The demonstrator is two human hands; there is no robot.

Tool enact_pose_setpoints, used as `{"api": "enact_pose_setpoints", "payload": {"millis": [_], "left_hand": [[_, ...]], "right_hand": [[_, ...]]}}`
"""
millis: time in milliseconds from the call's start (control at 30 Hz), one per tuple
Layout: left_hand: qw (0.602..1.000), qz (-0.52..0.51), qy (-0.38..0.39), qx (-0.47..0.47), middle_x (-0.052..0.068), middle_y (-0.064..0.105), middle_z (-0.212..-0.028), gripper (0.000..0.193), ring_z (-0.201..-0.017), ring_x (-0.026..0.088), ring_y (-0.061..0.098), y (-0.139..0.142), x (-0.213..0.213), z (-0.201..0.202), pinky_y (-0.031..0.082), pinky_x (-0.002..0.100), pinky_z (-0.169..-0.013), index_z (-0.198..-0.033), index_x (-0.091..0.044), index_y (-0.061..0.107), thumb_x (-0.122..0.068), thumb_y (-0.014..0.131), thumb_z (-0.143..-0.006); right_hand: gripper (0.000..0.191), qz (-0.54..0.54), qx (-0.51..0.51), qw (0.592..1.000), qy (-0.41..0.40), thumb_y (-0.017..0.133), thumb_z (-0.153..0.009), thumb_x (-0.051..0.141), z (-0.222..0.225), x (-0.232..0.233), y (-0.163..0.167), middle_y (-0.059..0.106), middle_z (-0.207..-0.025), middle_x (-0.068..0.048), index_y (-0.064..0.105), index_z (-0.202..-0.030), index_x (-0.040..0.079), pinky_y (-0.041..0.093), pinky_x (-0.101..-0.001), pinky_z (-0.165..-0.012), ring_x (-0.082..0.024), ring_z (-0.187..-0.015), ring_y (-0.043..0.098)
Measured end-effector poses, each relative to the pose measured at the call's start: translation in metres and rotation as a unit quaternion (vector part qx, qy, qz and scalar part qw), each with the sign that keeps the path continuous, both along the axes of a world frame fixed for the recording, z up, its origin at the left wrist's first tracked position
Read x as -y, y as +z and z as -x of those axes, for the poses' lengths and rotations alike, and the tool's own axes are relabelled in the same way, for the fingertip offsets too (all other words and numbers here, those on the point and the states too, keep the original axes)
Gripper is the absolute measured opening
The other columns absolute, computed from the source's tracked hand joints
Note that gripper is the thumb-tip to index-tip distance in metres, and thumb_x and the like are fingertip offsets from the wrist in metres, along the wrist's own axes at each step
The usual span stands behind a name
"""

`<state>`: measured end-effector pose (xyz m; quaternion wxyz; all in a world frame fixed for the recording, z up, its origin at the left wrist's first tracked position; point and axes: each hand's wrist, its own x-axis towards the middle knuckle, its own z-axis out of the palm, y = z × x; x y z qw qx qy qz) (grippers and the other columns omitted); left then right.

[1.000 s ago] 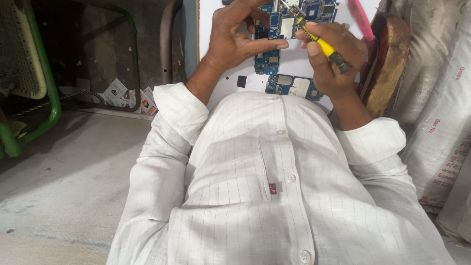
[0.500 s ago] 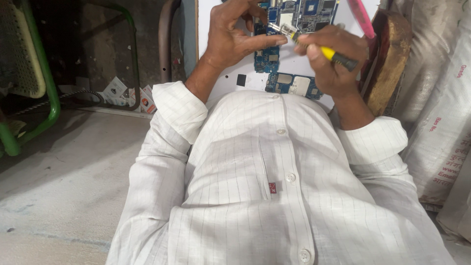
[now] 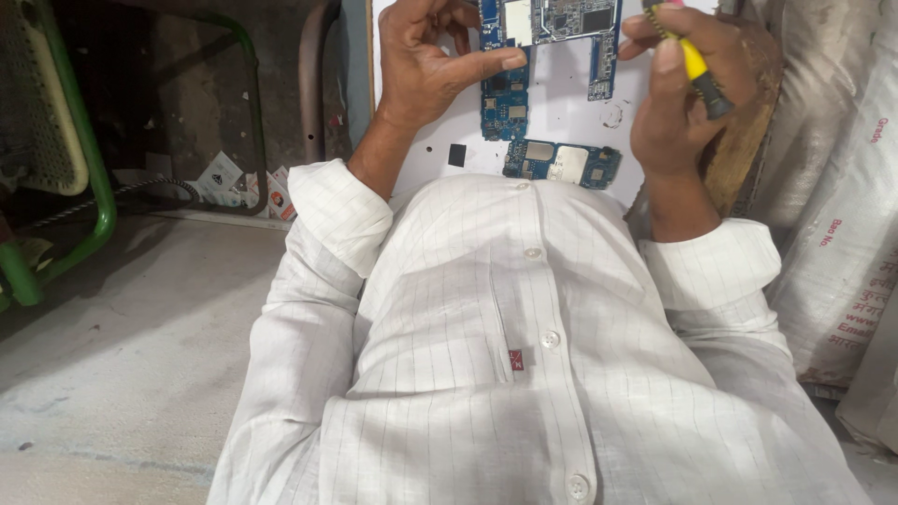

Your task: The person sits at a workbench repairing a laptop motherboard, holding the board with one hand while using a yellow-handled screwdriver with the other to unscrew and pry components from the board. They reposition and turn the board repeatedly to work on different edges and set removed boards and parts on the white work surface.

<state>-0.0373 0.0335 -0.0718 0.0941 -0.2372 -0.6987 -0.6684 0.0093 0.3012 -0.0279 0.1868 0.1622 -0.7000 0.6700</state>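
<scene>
1. The left hand pinches the blue phone circuit board, thumb tip pressed on its lower left leg and the other fingers curled near its upper left edge. The board lies flat on the white worktop, close to the far edge of what the view shows.
2. The right hand is clenched around a small screwdriver with a yellow-and-black handle. The tip is cut off by the top of the frame, so I cannot tell whether it touches the board.
3. Handling, as a judgement: the board looks thin, light and stiff, but fragile, with bare chips and metal shields on its face. It is best held by its bare edges or legs, as the left hand does, not by the components. It would likely slide on the smooth worktop unless pinned.
4. Orientation: the board is roughly U-shaped. A wide strip runs left to right along the far side, and 2 legs point back toward the person; the left leg is the longer. The long axis of that leg runs from far to near.
5. A second, smaller blue board lies just nearer the person, apart from the first, with its long axis left to right. A small black square chip sits to its left.
6. Woven sacks stand at the right; a green metal frame is at the left.
</scene>
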Motion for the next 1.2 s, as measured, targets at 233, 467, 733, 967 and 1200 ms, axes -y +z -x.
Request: {"api": "enact_pose_setpoints", "payload": {"millis": [233, 467, 733, 967, 1200], "left_hand": [[1.000, 0.010, -0.003, -0.015, 0.006, 0.077, -0.092, 0.045, -0.081, 0.012, 0.075, 0.004, 0.000, -0.001, 0.061, 0.023, -0.062, -0.117, -0.009, 0.068, -0.017, 0.099, -0.085], [1.000, -0.003, -0.007, 0.018, 0.005, 0.078, -0.089, 0.042, -0.073, 0.009, 0.073, 0.000, 0.000, -0.001, 0.054, 0.020, -0.055, -0.116, -0.008, 0.069, -0.011, 0.097, -0.085], [0.996, -0.074, -0.035, 0.035, 0.008, 0.076, -0.107, 0.046, -0.086, 0.013, 0.076, 0.002, 0.001, -0.002, 0.064, 0.024, -0.069, -0.124, -0.008, 0.064, -0.005, 0.093, -0.089], [0.995, -0.071, -0.045, 0.058, 0.007, 0.079, -0.113, 0.045, -0.086, 0.013, 0.078, 0.002, -0.001, 0.002, 0.067, 0.024, -0.070, -0.130, -0.007, 0.065, -0.003, 0.091, -0.094], [0.985, -0.136, -0.061, 0.082, 0.011, 0.074, -0.125, 0.033, -0.089, 0.015, 0.076, 0.000, 0.000, 0.007, 0.064, 0.026, -0.066, -0.141, -0.009, 0.056, -0.016, 0.067, -0.110]], "right_hand": [[0.023, -0.017, -0.011, 1.000, 0.013, 0.056, -0.114, 0.015, 0.003, 0.004, 0.002, 0.073, -0.109, -0.021, 0.061, -0.127, -0.003, 0.061, -0.0339, -0.081, -0.023, -0.093, 0.071], [0.025, 0.047, 0.016, 0.997, -0.057, 0.054, -0.115, 0.017, 0.008, 0.006, 0.011, 0.067, -0.110, -0.015, 0.061, -0.124, -0.005, 0.062, -0.0312, -0.070, -0.020, -0.081, 0.070], [0.027, 0.051, 0.112, 0.992, 0.002, 0.071, -0.112, 0.013, -0.002, 0.013, -0.007, 0.071, -0.106, -0.011, 0.066, -0.132, -0.004, 0.054, -0.0215, -0.076, -0.012, -0.085, 0.065], [0.033, 0.141, 0.182, 0.970, 0.079, 0.079, -0.107, 0.002, 0.000, 0.013, -0.014, 0.073, -0.114, -0.011, 0.064, -0.136, -0.003, 0.057, -0.0203, -0.090, -0.010, -0.099, 0.070], [0.035, 0.103, 0.170, 0.976, 0.093, 0.078, -0.104, -0.002, 0.001, 0.016, -0.012, 0.074, -0.112, -0.011, 0.063, -0.136, -0.003, 0.062, -0.0237, -0.088, -0.011, -0.097, 0.072]]}}
